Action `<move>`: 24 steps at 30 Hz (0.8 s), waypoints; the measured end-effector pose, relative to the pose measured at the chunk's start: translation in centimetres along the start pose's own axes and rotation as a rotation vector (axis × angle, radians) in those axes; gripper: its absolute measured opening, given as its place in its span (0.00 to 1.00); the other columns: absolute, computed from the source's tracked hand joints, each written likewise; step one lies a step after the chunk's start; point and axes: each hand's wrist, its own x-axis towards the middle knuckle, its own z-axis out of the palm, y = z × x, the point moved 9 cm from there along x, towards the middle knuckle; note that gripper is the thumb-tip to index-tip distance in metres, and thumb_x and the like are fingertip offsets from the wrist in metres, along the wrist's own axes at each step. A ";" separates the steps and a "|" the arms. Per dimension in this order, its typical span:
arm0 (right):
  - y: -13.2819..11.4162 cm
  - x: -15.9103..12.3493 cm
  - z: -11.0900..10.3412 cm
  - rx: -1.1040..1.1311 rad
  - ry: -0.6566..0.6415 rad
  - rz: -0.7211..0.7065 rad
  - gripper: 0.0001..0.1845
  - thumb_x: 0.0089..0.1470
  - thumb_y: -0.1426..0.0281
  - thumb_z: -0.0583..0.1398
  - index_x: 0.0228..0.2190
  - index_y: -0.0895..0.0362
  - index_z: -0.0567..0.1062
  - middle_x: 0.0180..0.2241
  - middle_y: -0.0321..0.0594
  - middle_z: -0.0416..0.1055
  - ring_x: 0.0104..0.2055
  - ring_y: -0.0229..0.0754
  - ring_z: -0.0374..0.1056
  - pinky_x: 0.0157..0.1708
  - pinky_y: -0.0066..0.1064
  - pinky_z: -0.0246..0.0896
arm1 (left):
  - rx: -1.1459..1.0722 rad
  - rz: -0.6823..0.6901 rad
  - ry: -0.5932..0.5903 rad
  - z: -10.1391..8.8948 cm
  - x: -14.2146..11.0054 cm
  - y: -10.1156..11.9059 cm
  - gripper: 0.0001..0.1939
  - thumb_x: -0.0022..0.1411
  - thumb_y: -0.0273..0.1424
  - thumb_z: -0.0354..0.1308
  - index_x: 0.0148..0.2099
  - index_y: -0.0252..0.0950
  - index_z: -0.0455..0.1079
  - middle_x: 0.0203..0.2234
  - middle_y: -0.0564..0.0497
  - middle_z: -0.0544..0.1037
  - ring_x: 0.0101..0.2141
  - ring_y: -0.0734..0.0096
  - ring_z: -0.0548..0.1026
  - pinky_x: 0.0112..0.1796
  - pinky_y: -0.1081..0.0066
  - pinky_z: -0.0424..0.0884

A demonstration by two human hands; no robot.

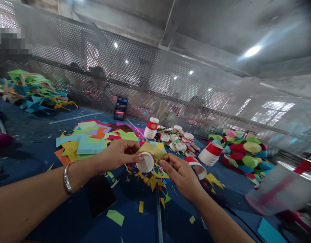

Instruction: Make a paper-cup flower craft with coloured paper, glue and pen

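Note:
My left hand (120, 156) pinches a cut-off white paper cup base (145, 162) together with a piece of yellow paper (150, 148). The round base faces me, and the paper stands out behind and above it. My right hand (180, 173) is closed at the right edge of the yellow paper, its thumb and fingers pressed together. What lies between those fingers is too small and dark to make out. Just beyond the right hand, a red and white paper cup (199, 169) lies on its side. Yellow and coloured paper scraps (152, 182) lie beneath both hands.
Coloured paper sheets (92, 143) are heaped behind my left hand. Farther back are a cup stack (150, 128), cut cup bases (180, 146) and a phone (120, 108). More cups (211, 153), coloured paper pieces (246, 152) and a translucent bucket (279, 189) stand right. A perforated screen (145, 71) borders the table.

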 end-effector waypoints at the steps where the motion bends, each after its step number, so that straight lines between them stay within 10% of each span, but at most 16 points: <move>1: 0.0 0.0 0.1 0.004 -0.004 -0.003 0.18 0.65 0.54 0.55 0.32 0.54 0.70 0.28 0.34 0.63 0.30 0.39 0.57 0.30 0.31 0.52 | -0.003 -0.001 -0.011 0.1 0.0 -0.1 0.14 0.55 0.41 0.69 0.36 0.37 0.73 0.29 0.54 0.75 0.31 0.73 0.72 0.34 0.72 0.67; 24: -0.1 -0.1 0.2 0.009 -0.004 -0.004 0.18 0.65 0.54 0.56 0.32 0.54 0.70 0.28 0.35 0.65 0.30 0.39 0.59 0.30 0.31 0.54 | -0.053 -0.152 -0.194 1.6 -0.6 -1.2 0.17 0.52 0.38 0.71 0.41 0.35 0.76 0.35 0.49 0.80 0.33 0.69 0.75 0.36 0.69 0.69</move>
